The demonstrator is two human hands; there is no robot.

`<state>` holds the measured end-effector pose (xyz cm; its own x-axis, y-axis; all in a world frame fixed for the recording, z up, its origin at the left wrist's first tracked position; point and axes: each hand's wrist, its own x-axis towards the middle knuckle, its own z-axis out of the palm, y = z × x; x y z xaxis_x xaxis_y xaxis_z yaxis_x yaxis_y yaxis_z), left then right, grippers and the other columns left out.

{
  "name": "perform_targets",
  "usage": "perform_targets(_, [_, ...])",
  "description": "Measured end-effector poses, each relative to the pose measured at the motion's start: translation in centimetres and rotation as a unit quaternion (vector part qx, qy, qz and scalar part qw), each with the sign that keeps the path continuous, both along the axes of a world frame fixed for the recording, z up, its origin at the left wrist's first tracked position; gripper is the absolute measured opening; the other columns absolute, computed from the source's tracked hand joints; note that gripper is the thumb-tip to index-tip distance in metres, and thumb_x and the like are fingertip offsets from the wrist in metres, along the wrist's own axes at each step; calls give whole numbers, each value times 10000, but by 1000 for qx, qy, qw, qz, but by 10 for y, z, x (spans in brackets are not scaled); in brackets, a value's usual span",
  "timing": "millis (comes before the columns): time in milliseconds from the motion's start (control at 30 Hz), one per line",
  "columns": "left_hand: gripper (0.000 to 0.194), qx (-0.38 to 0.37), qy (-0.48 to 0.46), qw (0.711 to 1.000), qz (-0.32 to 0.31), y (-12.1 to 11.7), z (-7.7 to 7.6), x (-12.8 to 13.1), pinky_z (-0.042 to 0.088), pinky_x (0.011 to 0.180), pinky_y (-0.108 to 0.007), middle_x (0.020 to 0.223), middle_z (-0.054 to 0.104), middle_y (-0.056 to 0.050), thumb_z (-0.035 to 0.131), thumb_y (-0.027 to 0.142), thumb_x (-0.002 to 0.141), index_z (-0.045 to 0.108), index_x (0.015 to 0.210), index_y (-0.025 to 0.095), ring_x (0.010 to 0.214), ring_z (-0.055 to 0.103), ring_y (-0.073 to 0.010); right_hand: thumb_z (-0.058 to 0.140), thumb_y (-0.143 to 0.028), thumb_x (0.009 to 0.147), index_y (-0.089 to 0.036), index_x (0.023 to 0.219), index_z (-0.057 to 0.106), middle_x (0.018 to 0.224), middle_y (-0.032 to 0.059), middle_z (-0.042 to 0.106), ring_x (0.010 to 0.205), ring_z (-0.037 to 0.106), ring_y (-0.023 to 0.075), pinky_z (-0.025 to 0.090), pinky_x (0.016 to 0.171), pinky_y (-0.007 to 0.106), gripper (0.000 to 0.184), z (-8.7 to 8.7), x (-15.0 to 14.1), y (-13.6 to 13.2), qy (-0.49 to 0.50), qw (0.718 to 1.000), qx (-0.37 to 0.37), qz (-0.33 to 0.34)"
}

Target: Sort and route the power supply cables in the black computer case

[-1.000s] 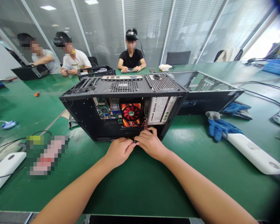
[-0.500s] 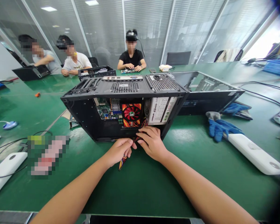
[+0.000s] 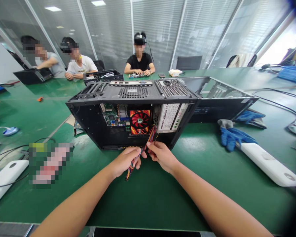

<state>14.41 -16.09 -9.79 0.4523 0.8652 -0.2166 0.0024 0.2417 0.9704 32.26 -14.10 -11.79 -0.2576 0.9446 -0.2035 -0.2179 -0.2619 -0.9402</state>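
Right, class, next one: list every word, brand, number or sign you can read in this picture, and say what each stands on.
No text reads surely:
Power supply: large turned letters and small lines on its label, too blurred to read.
Red fan: a mark at its centre, too small to tell.
Dark case behind, on the right: faint marks on its side, unreadable.
White shirt: print on the chest, too blurred.

Office-style PC workshop tbh, with a tall grey glass partition (image 3: pixel 160 29) at 12 o'clock and a boxy black metal computer case (image 3: pixel 138 98) on a long green table (image 3: pixel 148 204).
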Motion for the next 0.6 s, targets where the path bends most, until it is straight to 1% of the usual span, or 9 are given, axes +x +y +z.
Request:
perform_targets(67, [426,-10,-19,1000,-4,0,-1,0,403,576,-243,443,420,66,529,540,882,616,838,125,477,506,-112,753,-543,708,-146,727,556,619,-19,522,469,369,50,185,418,207,444,1,0,1,53,998,-27,34])
perform_targets(167, [427,-35,-48,998,-14,-2,-2,2,409,577,-245,441,432,61,539,542,880,601,819,124,474,514,-111,777,-483,716,-136,871,625,628,-4,577,513,437,67,258,452,204,409,0,2,1,132,986,-41,92])
perform_targets(267, [417,-68,-76,994,-27,-3,-4,4,411,564,-246,441,441,59,558,535,874,595,830,121,469,526,-115,809,-415,703,-146,942,652,596,-30,562,536,479,81,328,497,216,392,-3,3,2,177,977,-48,105])
perform_targets(333, [409,-89,-88,992,-34,-4,-4,5,418,560,-246,455,470,47,584,530,857,589,826,122,489,556,-128,819,-386,698,-151,931,662,589,-39,552,543,494,87,357,521,227,367,-6,4,3,191,973,-49,118])
perform_targets(433, [418,-103,-94,989,-41,-5,-1,5,441,573,-253,528,579,-6,623,534,825,594,823,117,527,597,-142,820,-364,703,-157,925,666,591,-40,552,542,494,88,363,535,233,340,-7,5,4,194,970,-44,138])
perform_targets(500, [444,-103,-90,990,-47,-6,2,5,451,576,-254,613,650,-50,636,545,813,613,861,104,532,604,-136,814,-363,712,-154,903,671,579,-43,545,527,473,79,351,530,226,317,-7,6,4,187,972,-39,137])
perform_targets(600, [486,-104,-82,989,-58,-7,6,3,456,571,-250,709,695,-85,636,556,816,634,959,91,546,613,-131,817,-378,707,-154,865,679,557,-54,518,506,429,68,340,521,218,306,-5,7,3,178,975,-32,126])
